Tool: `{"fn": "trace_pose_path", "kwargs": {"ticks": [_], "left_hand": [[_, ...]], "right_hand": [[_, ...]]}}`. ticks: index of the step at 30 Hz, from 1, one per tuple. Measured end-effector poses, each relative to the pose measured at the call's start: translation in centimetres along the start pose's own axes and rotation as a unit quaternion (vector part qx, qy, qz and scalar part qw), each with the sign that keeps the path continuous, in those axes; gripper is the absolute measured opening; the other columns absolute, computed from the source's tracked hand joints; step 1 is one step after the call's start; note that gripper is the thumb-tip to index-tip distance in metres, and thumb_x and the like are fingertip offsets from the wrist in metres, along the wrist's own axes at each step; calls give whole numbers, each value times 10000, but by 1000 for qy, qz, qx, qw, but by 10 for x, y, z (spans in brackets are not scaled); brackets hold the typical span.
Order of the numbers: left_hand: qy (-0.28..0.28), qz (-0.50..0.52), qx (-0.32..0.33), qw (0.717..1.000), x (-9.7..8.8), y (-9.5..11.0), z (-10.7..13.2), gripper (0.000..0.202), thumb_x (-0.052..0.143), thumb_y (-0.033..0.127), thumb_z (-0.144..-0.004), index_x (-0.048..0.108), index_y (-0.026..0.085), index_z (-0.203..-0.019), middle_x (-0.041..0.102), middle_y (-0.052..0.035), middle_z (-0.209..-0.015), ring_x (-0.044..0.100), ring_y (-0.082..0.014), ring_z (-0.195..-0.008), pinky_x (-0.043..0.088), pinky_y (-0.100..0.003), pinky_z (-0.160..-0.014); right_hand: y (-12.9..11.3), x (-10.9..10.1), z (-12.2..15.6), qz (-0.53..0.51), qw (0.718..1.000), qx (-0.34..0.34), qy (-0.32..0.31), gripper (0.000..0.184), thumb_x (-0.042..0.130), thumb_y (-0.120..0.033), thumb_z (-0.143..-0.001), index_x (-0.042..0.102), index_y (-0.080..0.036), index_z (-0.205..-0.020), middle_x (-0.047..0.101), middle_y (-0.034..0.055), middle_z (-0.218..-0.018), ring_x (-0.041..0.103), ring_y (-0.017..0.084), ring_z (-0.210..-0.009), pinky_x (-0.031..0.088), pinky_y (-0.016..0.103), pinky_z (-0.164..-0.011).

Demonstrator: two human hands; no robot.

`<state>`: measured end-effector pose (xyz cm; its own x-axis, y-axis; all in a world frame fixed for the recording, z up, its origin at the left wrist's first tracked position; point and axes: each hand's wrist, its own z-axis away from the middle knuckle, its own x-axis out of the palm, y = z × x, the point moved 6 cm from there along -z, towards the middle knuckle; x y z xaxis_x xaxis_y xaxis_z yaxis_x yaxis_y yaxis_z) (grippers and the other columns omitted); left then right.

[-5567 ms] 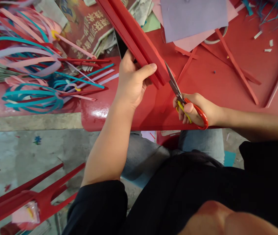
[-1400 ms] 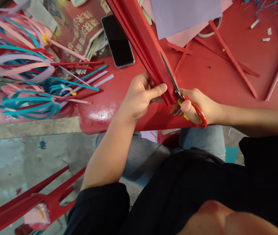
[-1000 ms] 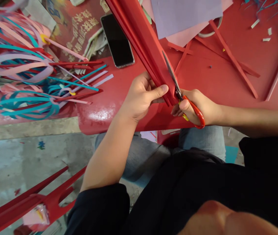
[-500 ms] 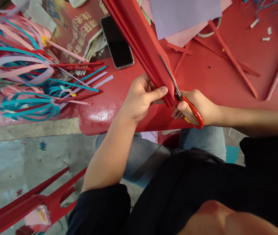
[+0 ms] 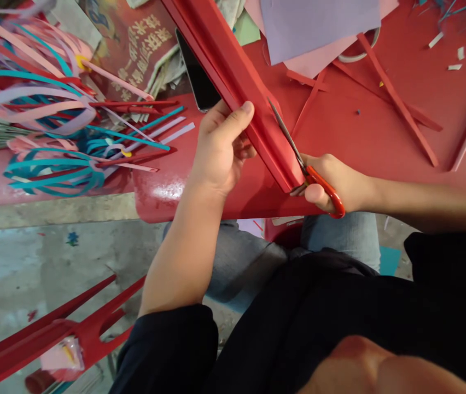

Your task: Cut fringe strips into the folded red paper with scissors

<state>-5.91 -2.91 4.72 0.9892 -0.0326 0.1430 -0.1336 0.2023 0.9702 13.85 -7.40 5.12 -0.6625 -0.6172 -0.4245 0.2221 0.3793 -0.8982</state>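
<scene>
My left hand is closed round a long folded stack of red paper that slants from the top of the view down toward me, thumb on top. My right hand grips red-handled scissors, fingers through the loops. The blades run up along the right edge of the red paper near its lower end. Both hands are over the near edge of the red table.
A black phone lies partly hidden behind the red stack. A heap of looped paper strips in teal, pink and red sits at left. Purple and pink sheets lie at the back, loose red strips at right. Red strips stick out over the floor.
My left hand slid up the red stack, away from its lower end. The stack moved down toward me and now covers part of the phone. The scissors stay at its right edge.
</scene>
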Motion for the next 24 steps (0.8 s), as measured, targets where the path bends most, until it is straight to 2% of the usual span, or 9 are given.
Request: {"fn": "trace_pose_path", "kwargs": {"ticks": [2, 4, 7, 10, 16, 21, 24], "left_hand": [[-16, -3, -5, 1000, 3, -1, 2, 311, 851, 570, -871, 685, 386, -1058, 749, 38, -946, 668, -205, -767, 427, -395, -508], [-22, -16, -14, 1000, 5, -4, 4, 353, 877, 607, -835, 702, 392, -1054, 780, 34, -980, 735, -239, -881, 472, -390, -506], [-21, -18, -17, 999, 7, -5, 7, 396, 911, 612, -813, 726, 360, -1055, 816, 25, -1021, 776, -264, -978, 560, -364, -547], [-26, -12, -6, 1000, 10, -4, 9, 367, 901, 579, -856, 732, 313, -1042, 823, 0, -1051, 798, -257, -935, 619, -362, -599], [-22, -29, 2, 999, 15, -3, 13, 358, 891, 524, -903, 696, 249, -1025, 809, -39, -1010, 829, -248, -911, 652, -323, -625], [-25, -16, -4, 1000, 17, -4, 14, 294, 894, 459, -907, 702, 253, -992, 810, -33, -1017, 830, -232, -877, 656, -305, -601], [-35, 1, -8, 999, 18, -5, 14, 262, 895, 443, -906, 719, 264, -982, 814, -29, -1034, 830, -227, -861, 657, -304, -586]], "right_hand": [[1, -1, -1, 12, 1000, -3, -7, 823, 328, -989, -954, 519, -188, -954, 590, 29, -789, 537, 122, -570, 427, 290, -522], [3, -2, -1, 10, 1000, 5, -9, 844, 329, -1008, -934, 509, -184, -974, 584, 22, -789, 532, 120, -569, 426, 286, -518], [2, -2, 0, 3, 1000, 15, -7, 851, 320, -1016, -928, 502, -185, -971, 599, 33, -804, 536, 123, -573, 425, 292, -519], [0, -2, 1, -4, 1000, 22, -4, 857, 327, -1021, -920, 506, -184, -970, 623, 49, -828, 557, 128, -591, 436, 296, -527], [-5, -4, 0, -29, 999, 20, -4, 832, 352, -989, -952, 525, -177, -985, 647, 56, -860, 566, 127, -612, 438, 292, -543], [-6, -3, 1, -49, 998, 21, 14, 758, 352, -911, -1024, 532, -181, -933, 553, -9, -735, 479, 99, -557, 382, 271, -518], [-3, -1, 3, -71, 997, 29, 27, 740, 365, -898, -1029, 526, -189, -891, 537, -18, -709, 452, 91, -548, 354, 262, -503]]}}
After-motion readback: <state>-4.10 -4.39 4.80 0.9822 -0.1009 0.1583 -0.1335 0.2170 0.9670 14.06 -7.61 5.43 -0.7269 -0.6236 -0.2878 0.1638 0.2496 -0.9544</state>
